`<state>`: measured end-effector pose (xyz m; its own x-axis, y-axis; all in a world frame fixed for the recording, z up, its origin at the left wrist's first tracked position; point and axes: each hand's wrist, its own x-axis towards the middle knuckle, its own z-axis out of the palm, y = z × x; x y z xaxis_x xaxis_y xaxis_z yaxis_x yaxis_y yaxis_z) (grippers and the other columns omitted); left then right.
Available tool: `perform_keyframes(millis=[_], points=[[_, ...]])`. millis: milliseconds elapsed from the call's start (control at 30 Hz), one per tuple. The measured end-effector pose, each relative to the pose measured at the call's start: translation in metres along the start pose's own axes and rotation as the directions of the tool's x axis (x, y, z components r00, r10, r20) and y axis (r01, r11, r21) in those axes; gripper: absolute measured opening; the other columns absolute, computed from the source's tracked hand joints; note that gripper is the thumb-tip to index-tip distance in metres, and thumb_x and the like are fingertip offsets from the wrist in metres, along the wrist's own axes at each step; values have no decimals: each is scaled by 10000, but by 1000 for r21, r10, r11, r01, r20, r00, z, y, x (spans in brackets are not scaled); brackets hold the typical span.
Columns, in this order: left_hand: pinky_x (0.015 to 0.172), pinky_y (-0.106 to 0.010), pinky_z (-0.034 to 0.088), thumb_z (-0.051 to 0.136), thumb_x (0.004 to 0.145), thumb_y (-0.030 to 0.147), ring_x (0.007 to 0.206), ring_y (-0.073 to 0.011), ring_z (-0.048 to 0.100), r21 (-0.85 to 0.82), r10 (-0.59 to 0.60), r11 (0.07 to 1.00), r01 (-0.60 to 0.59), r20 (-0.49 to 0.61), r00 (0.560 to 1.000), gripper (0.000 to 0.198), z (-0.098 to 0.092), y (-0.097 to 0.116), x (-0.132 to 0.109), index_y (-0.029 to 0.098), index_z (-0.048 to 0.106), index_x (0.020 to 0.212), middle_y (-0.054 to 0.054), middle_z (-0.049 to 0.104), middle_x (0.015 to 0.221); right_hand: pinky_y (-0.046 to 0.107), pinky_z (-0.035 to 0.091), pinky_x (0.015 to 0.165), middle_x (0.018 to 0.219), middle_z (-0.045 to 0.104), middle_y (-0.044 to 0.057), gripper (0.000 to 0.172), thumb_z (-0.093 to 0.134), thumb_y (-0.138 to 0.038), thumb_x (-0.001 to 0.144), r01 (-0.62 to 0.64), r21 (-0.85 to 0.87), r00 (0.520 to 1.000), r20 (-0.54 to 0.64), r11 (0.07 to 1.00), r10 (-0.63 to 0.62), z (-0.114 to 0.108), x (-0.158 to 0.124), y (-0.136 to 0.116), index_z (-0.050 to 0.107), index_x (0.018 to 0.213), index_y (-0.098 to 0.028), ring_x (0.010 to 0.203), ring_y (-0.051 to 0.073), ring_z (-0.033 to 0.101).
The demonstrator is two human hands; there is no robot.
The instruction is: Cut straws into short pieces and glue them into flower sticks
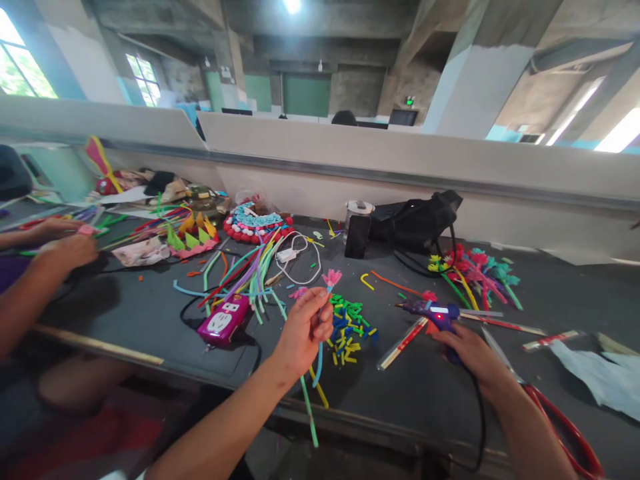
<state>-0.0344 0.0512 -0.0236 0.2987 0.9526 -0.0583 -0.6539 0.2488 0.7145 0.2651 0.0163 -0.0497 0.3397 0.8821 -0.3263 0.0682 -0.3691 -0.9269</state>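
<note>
My left hand [300, 333] is closed in a pinch on a small flower [332, 278] with pink petals and a light blue stem, held upright above the table. The stem's lower end hangs below my fingers. In my right hand [473, 350] is a dark purple glue gun [444, 312] with an orange trigger, its nozzle pointing left and a small red light showing. Its black cord trails down past my wrist. Under and beside the flower lie short green, yellow and blue pieces [349, 327]. A packaged glue stick [401, 344] rests just below the gun.
Red-handled scissors [555, 420] lie by my right forearm. Finished flowers [483, 273] are heaped beyond the gun. A black bag [420, 223], a phone [357, 237] and a magenta box [225, 321] also occupy the table. At left, another person's hands [67, 247] hold something pink.
</note>
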Motion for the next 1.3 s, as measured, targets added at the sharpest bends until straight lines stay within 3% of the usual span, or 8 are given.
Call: perform_keyframes(millis=[133,433,567,767,900,1033,1133,1300], points=[[393,-170,174,680,799,321,376,-12,301,4,-28,1000,28,-16,999,214,1,-1,-1,175,528,836,83,441,557,210,410,427,516,548,-65,235,702,-335,624,38,-6,999,-26,999,-38,-3,-6,0,497,669,-230,455,122,541],[395,-175,172,668,801,349,383,-9,288,91,23,996,-19,-44,999,237,1,-2,-1,129,624,878,85,396,542,199,367,418,505,545,-44,182,620,-317,686,134,-207,989,95,969,-116,5,0,5,500,602,-209,447,100,486],[405,-178,179,672,798,344,392,-10,292,120,38,992,-30,-62,997,230,2,-1,-2,126,628,856,83,392,548,215,377,415,527,589,-24,237,691,-376,654,143,-89,989,47,986,-139,13,2,7,549,686,-188,436,114,515],[409,-184,191,697,754,309,406,-14,355,109,61,993,-50,-101,993,208,1,-1,-2,143,572,762,55,479,620,214,349,347,472,531,-22,248,661,-401,655,205,-15,979,0,979,-205,23,-1,5,581,600,-172,389,99,453],[403,-183,181,689,757,304,398,-17,354,103,32,994,-22,-103,994,197,1,0,-2,138,589,793,59,468,597,226,319,327,517,600,18,317,524,-473,753,214,-115,975,90,970,-205,24,3,11,547,599,-197,400,124,474],[396,-178,179,697,749,303,393,-15,355,108,2,994,10,-103,995,201,2,2,-2,138,588,781,60,466,593,235,348,401,412,537,-6,372,485,-476,772,242,-321,970,105,916,-219,28,7,16,501,508,-215,377,116,446],[393,-176,187,700,746,302,390,-13,353,107,-9,994,19,-90,996,200,0,1,-2,137,590,776,62,463,588,236,372,438,407,512,-15,375,524,-474,746,244,-313,969,121,918,-216,31,7,17,484,477,-216,408,118,459],[389,-178,198,687,766,311,393,-16,358,107,-22,994,26,-37,999,197,-7,-2,-2,138,598,790,59,473,597,213,268,357,439,428,-57,372,493,-528,779,162,-242,982,132,957,-133,26,3,18,511,588,-209,375,95,360]])
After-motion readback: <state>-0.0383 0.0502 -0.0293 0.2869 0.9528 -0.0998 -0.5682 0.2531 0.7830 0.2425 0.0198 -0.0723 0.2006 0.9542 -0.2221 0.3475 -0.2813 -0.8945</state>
